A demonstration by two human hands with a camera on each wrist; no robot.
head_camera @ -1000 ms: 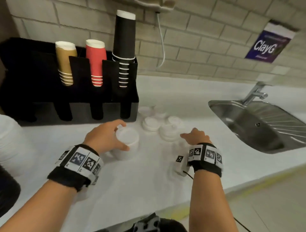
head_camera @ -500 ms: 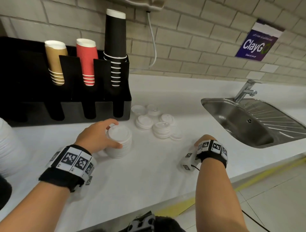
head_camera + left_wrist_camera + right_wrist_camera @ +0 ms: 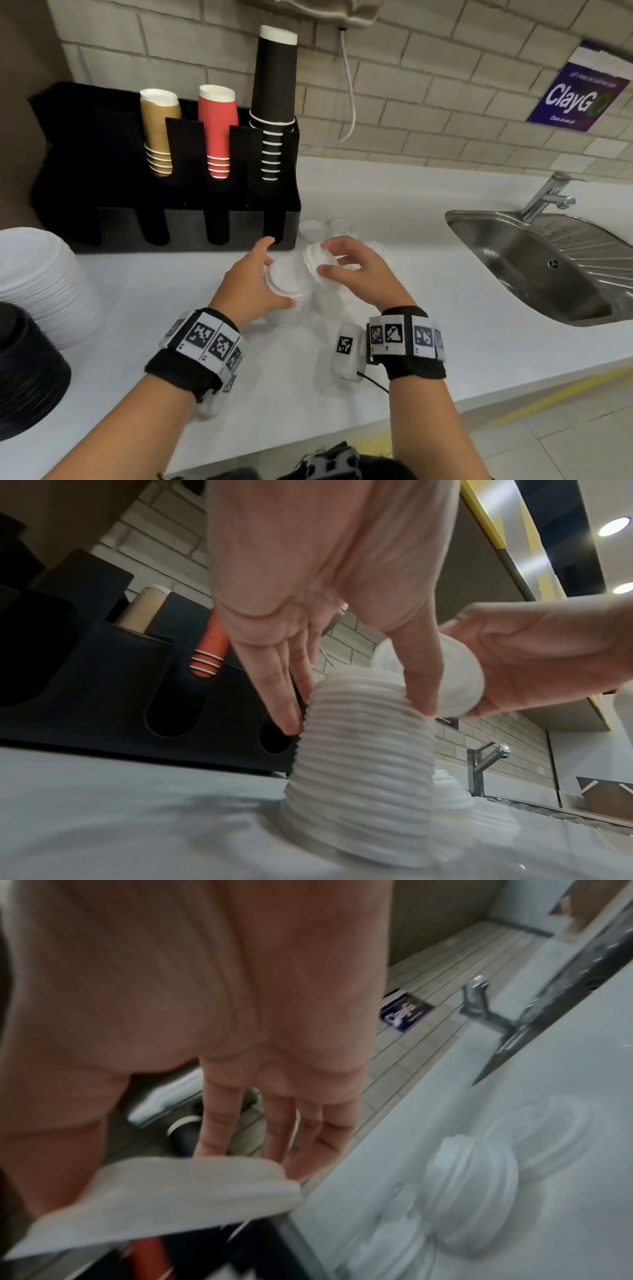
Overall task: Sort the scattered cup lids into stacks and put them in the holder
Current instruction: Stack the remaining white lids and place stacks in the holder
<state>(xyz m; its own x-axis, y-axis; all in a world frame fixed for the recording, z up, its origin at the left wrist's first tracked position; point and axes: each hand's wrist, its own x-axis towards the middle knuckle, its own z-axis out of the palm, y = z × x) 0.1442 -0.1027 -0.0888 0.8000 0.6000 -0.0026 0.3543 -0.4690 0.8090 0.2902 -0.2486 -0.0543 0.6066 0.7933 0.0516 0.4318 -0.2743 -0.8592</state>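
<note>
A tall stack of white cup lids (image 3: 291,308) stands on the white counter, also in the left wrist view as the tall stack (image 3: 359,750). My left hand (image 3: 279,272) grips it near the top, thumb on one side and fingers on the other. My right hand (image 3: 323,257) pinches a small tilted stack of lids (image 3: 317,263) just above and right of the tall stack's top. In the right wrist view the held lids (image 3: 171,1204) are blurred. The black holder (image 3: 191,226) stands behind, with brown, red and black cups in its upper slots.
Loose lids (image 3: 313,228) lie beside the holder's right end, and more lids (image 3: 472,1191) sit on the counter under my right hand. A steel sink (image 3: 534,270) with a tap (image 3: 548,195) is at the right. White plates (image 3: 37,274) and black plates (image 3: 24,377) are stacked at the left.
My right hand has come up from the counter with a small stack of lids and swung left to the top of the tall stack. My left hand has kept its hold.
</note>
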